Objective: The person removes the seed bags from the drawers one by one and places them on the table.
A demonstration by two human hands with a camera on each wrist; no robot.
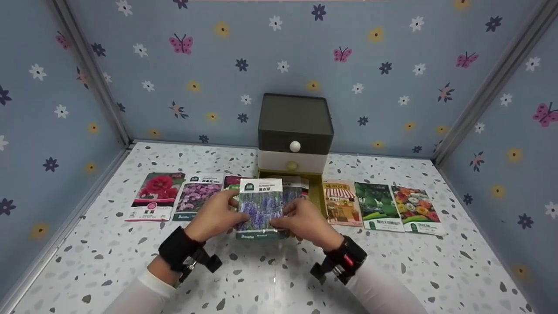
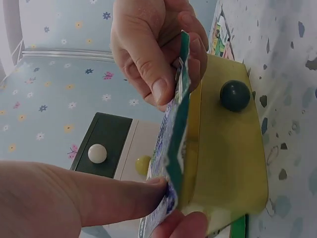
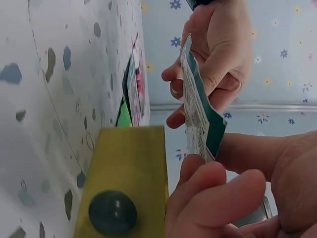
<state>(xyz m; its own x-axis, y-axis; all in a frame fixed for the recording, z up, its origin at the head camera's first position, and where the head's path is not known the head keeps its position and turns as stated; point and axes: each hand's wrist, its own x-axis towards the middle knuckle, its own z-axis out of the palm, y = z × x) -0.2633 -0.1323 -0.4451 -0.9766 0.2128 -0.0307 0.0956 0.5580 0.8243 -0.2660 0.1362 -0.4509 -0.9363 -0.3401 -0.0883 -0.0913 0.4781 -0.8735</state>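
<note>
A seed packet (image 1: 261, 205) with purple lavender on its front is held up by both hands over the low yellow-green drawer (image 2: 223, 163). My left hand (image 1: 218, 216) pinches the packet's left edge between thumb and fingers. On the opposite edge, my right hand (image 1: 307, 220) pinches it the same way. Seen edge-on in the right wrist view, the packet (image 3: 198, 99) is slightly bent, its green bottom strip facing the camera. The drawer is pulled out, its dark round knob (image 3: 113, 212) in front. More packets (image 1: 293, 185) stand inside, partly hidden behind the held one.
The drawer belongs to a small cabinet (image 1: 296, 115) against the flowered wall. Left of it lie a red-flower packet (image 1: 159, 192), a pink-flower packet (image 1: 200, 196) and a partly covered one. Rightward lie an orange shop-picture packet (image 1: 342, 205), a green packet (image 1: 377, 203) and a mixed-flower packet (image 1: 418, 209).
</note>
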